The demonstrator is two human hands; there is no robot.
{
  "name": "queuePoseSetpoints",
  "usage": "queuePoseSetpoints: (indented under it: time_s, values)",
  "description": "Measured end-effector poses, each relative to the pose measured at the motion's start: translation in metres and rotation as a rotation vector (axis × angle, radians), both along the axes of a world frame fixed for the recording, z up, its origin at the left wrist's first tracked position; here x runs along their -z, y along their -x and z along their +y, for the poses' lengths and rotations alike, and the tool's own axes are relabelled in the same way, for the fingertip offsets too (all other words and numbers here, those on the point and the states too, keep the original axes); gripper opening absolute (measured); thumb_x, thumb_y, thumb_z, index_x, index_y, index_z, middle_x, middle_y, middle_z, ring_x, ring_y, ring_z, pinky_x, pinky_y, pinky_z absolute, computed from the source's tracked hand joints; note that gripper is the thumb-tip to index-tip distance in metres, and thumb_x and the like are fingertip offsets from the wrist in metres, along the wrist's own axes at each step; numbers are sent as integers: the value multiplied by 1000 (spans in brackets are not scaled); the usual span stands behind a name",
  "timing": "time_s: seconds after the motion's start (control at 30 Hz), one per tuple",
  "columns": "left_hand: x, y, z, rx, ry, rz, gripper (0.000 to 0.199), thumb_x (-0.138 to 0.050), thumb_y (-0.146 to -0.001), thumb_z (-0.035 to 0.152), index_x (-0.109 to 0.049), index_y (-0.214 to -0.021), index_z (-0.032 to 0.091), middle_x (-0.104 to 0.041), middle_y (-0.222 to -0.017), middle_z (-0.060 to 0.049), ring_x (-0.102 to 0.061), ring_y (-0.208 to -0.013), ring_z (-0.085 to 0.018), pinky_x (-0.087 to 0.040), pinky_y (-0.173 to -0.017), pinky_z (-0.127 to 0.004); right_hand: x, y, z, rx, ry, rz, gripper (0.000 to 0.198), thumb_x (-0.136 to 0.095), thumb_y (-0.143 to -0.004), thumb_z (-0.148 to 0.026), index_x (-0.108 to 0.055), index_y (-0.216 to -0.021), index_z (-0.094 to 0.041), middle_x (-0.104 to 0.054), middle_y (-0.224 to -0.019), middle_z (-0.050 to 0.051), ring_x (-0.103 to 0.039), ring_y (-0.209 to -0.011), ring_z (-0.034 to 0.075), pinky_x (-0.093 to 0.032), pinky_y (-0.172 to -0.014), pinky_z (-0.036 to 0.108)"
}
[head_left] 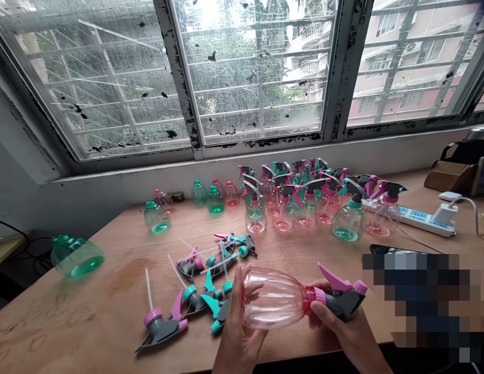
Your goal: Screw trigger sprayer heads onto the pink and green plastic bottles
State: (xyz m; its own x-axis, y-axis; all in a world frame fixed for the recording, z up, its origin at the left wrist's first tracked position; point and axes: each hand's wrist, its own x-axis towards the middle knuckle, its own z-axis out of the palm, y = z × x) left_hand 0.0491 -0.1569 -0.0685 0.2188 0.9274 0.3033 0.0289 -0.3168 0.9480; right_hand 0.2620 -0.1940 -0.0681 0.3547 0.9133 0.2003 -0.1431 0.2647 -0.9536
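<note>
We see the pink bottle (273,298) lying sideways in midair, above the near edge of the table (113,296), just right of the loose spray heads. The left hand (239,324) cups its rounded bottom, fingers curled behind it (they show through the clear wall). The right hand (343,327) pinches the pink collar (318,295) of the spray head (345,301) between thumb and fingers, at the bottle's neck.

We judge the bottle light, its wall thin and a little springy, smooth enough to slip; a hard squeeze might dent it. We would hold the broad body gently and grip firmly at the collar, sparing the trigger.

Counting, we find seven headless bottles (156,218) at the far left, four green and three pink. Nearer lie about seven loose spray heads (162,324), though overlaps leave us unsure. The fitted bottles (283,213) at far right crowd too closely to count. Beside them lies one power strip (423,221).
</note>
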Motion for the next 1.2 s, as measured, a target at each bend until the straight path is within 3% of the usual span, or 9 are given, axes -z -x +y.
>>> queuePoseSetpoints:
  time_s: [0.13, 0.23, 0.37, 0.5, 0.73, 0.9, 1.1, 1.2]
  values:
    - [3, 4, -1, 66, 18, -23, 109, -84, -77, 60, -23, -163, 33, -50, -154, -13, -55, -133, -35, -42, -117, -47, 1, 0, 0, -5, -8, 23, 34, -82, -84, -52, -74, -99, -22, -70, -55, 0, -62, -49, 20, -49, -50, 31]
    - [3, 5, 1, 82, 20, -33, 105, -79, -79, 64, -26, -163, 29, -48, -156, -16, -54, -135, -38, -40, -118, -50, -1, 1, 1, 5, 5, 30, 35, -82, -83, -53, -75, -97, -22, -70, -54, 0, -61, -49, 20, -49, -49, 31]
    - [1, 1, 2, 60, 24, -22, 98, -82, -82, 53, -27, -162, 37, -36, -166, -12, -53, -136, -36, -45, -115, -48, -6, 2, 1, 6, -6, 57, 34, -83, -82, -53, -74, -96, -23, -70, -53, -1, -62, -48, 20, -51, -49, 30]
    - [1, -1, 0, 49, 14, -47, 83, -69, -94, 52, -23, -162, 42, -38, -165, -10, -55, -136, -33, -47, -114, -47, -8, 3, 1, 1, -16, 68, 34, -84, -81, -52, -74, -95, -23, -70, -53, -2, -62, -48, 18, -51, -50, 28]
    - [2, 4, 0, 110, 29, -47, 106, -81, -80, 60, -21, -164, 37, -33, -166, -12, -48, -140, -39, -34, -122, -54, -6, 3, 2, 3, -7, 98, 34, -86, -80, -51, -75, -94, -22, -72, -56, 0, -64, -46, 18, -52, -47, 28]
    - [1, 3, 1, 88, 42, -25, 104, -82, -80, 57, -24, -163, 35, -34, -166, -13, -49, -139, -38, -39, -120, -52, -9, 4, 1, 10, -4, 79, 33, -86, -80, -51, -76, -94, -23, -71, -55, -1, -64, -46, 19, -51, -45, 28]
    - [-1, 0, -3, 63, 17, -41, 85, -67, -96, 50, -17, -164, 40, -28, -170, -11, -54, -137, -32, -48, -113, -46, -14, 5, 0, 13, -12, 71, 32, -85, -80, -51, -76, -91, -23, -67, -52, -3, -61, -46, 18, -51, -47, 28]
    - [0, 0, -3, 71, 11, -39, 96, -75, -90, 50, -16, -164, 39, -28, -170, -11, -52, -139, -35, -46, -116, -49, -12, 4, 0, 5, 1, 63, 32, -85, -81, -51, -75, -93, -23, -68, -52, -2, -61, -46, 17, -49, -47, 27]
